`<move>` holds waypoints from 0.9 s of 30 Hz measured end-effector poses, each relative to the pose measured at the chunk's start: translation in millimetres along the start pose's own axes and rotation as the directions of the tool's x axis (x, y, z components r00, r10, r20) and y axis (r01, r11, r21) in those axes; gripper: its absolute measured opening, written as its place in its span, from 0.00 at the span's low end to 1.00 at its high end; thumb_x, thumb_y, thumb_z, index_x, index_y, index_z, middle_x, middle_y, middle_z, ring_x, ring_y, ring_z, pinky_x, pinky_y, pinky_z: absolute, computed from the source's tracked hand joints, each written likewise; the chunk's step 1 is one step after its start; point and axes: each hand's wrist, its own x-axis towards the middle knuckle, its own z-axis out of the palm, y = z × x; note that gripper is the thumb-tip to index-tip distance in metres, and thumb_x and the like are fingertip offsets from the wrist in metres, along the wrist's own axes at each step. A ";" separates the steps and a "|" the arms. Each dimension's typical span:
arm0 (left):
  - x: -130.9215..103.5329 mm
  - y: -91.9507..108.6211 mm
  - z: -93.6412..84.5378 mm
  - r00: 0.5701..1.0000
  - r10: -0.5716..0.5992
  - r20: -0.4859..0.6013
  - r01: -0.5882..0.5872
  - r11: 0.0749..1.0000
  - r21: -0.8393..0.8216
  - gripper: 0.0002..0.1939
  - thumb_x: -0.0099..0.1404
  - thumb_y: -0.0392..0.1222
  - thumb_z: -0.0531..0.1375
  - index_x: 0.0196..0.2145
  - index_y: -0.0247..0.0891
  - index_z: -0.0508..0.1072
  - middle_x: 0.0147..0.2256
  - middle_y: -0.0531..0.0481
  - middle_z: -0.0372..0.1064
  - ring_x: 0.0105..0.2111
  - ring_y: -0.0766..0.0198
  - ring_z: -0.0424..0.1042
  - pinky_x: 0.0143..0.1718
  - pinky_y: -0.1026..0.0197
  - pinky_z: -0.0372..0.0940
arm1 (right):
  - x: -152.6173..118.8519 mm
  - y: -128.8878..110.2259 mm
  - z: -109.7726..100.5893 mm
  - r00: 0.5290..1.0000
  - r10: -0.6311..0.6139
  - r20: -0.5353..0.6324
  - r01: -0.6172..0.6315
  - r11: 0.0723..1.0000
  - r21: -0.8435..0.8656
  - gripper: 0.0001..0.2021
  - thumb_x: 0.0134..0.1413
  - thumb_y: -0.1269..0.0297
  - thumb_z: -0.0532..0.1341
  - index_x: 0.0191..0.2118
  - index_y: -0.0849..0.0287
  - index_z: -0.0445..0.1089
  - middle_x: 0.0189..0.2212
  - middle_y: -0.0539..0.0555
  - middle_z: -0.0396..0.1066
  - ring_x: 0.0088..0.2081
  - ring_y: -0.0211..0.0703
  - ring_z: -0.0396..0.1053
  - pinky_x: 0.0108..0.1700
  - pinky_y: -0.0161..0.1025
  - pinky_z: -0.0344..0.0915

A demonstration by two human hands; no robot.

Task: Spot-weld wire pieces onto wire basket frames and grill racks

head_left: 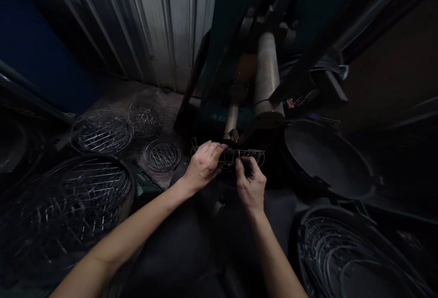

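While both hands grip it, the wire rack (pixel 239 155) lies flat at the centre of the view, directly beneath the machine's steel cylinder (pixel 267 76) and the thinner rod (pixel 232 119) at its 9 o'clock side.

Item 1, left hand (pixel 204 165): closed over the rack's left end, fingers curled across the top wires.
Item 2, right hand (pixel 251 184): pinching the rack's near edge at its middle, thumb and fingertips narrowed on a wire.
Item 3, round wire grids: one large (pixel 101 130) at 10 o'clock, one small (pixel 162 154) just left of the left hand, a third (pixel 145 117) further back, all on the floor.
Item 4, tub of wire grids (pixel 68 206) at 8 o'clock; bin of wire rings (pixel 345 257) at 4 o'clock.
Item 5, dark round pan (pixel 325 159) at 3 o'clock, near the rack's right end.

Risks, as judged:
- Fingers sit very near the rod's lower end; if the machine cycles while the hands are in place, a pinch is likely.
- The right hand's narrow pinch gives little control; the rack could tilt and seat crooked under the tooling.
- Wire ends may snag or cut bare skin.
- Poor light hides alignment; whether the rack rests on a fixture cannot be told.
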 end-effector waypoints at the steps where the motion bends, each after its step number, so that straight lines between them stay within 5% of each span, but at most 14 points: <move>1: 1.3 -0.4 -0.6 1.000 0.002 -0.008 -0.002 1.000 0.004 0.27 0.56 0.32 0.58 0.53 0.34 0.57 0.46 0.41 0.66 0.49 0.54 0.67 0.55 0.48 0.62 | 1.4 -0.6 0.4 1.000 -0.007 -0.003 0.007 1.000 0.000 0.11 0.59 0.56 0.55 0.33 0.58 0.65 0.25 0.48 0.66 0.27 0.37 0.64 0.33 0.33 0.59; 22: 14.2 -20.1 11.0 0.995 0.064 -0.077 -0.058 0.995 0.077 0.24 0.58 0.32 0.57 0.53 0.33 0.59 0.47 0.41 0.67 0.50 0.55 0.66 0.57 0.47 0.60 | 16.3 -0.4 11.9 0.999 0.003 -0.051 -0.001 0.998 0.057 0.13 0.59 0.54 0.54 0.32 0.58 0.65 0.24 0.48 0.66 0.25 0.37 0.64 0.31 0.35 0.61; 27: 14.5 -18.3 3.3 0.999 0.043 -0.020 -0.043 0.998 0.045 0.25 0.58 0.34 0.57 0.54 0.33 0.58 0.48 0.41 0.66 0.50 0.53 0.66 0.56 0.45 0.59 | 4.8 -9.1 -2.4 0.996 0.060 -0.070 -0.054 0.995 0.083 0.14 0.55 0.52 0.58 0.39 0.58 0.67 0.33 0.51 0.71 0.31 0.39 0.69 0.36 0.36 0.65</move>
